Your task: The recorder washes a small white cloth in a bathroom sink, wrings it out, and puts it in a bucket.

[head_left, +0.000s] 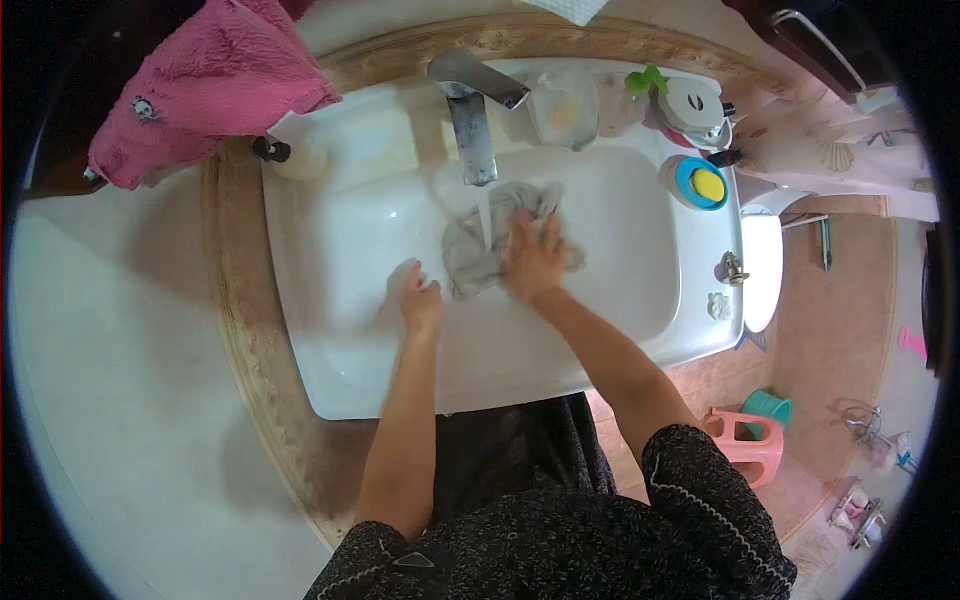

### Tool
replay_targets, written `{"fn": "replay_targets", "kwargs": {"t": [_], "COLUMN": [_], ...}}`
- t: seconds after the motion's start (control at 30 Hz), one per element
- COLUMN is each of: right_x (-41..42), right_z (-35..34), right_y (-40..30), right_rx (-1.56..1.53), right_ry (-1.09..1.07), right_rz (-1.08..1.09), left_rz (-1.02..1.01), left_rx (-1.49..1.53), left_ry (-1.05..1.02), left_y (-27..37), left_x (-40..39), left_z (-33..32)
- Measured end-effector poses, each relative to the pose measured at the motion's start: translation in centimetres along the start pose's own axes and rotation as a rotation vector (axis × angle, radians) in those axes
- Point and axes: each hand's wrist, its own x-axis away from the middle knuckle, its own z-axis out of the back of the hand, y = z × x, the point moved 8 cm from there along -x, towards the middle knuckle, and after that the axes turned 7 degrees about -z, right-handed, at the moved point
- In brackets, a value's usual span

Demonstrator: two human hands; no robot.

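A wet greyish cloth (472, 259) lies spread in the basin of a white washbasin (360, 360). Water runs from the metal faucet (476, 142) onto it. My right hand (534, 255) rests palm down on the cloth's right part, fingers spread and slightly blurred. My left hand (421, 300) hovers over the basin just left of the cloth, apart from it, its fingers partly curled and nothing visible in them.
On the basin's back ledge stand a clear plastic container (564, 109) and a pump bottle (300, 159). To the right are a blue soap dish (684, 184) with yellow soap (707, 185) and a metal fitting (731, 268). A pink towel (217, 90) hangs at upper left.
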Motion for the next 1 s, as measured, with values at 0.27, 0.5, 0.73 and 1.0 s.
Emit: {"fn": "replay_targets", "kwargs": {"t": [0.27,0.5,0.73,1.0], "right_x": [-1.4,6.5,2.6,-3.8], "right_z": [-1.4,13.7,14.8,4.9], "right_y": [3.4,-7.5,-8.1,4.4], "right_rx": [-0.737,-1.389,-0.985,-0.734], "right_ry": [-0.054,-0.278,0.112,-0.173], "right_rz": [-0.268,0.140,0.268,-0.388], "left_rz": [0.186,0.209,0.016,-0.072], "left_rx": [0.382,1.181,1.647,0.558], "left_ry": [-0.171,-0.442,-0.321,-0.098], "left_y": [3.7,7.3,8.2,16.0], "left_x": [4.2,0.8,-0.3,5.6], "left_z": [-4.6,-4.0,-5.4,-3.8]}}
